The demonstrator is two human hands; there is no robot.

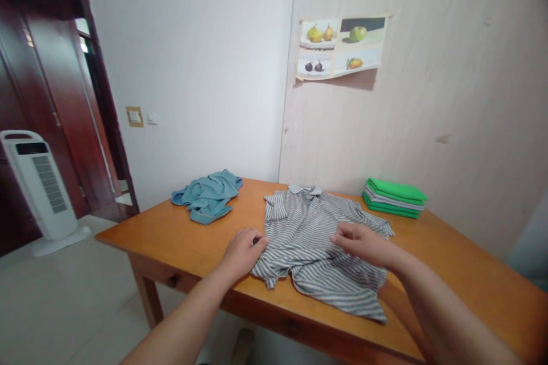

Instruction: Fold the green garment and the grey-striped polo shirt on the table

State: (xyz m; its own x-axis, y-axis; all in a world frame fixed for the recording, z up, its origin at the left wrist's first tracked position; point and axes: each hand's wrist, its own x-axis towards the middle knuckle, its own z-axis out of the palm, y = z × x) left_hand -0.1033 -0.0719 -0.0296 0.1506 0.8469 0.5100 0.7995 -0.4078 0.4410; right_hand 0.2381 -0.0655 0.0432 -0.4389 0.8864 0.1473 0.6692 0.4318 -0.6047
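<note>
A grey-and-white striped polo shirt lies spread on the wooden table, its collar towards the wall. Its hem is rumpled and uneven near the table's front edge, with the right lower corner reaching towards me. My left hand is at the shirt's left side, fingers curled and thumb against the cloth edge; the fingertips are partly hidden. Over the right half of the shirt is my right hand, its fingers curled closed. No cloth shows between them, and a shadow falls on the fabric nearby.
A crumpled blue-green garment lies at the table's back left. Folded green and grey cloths are stacked at the back right. The wooden table stands against the wall. A white tower fan stands on the floor at left.
</note>
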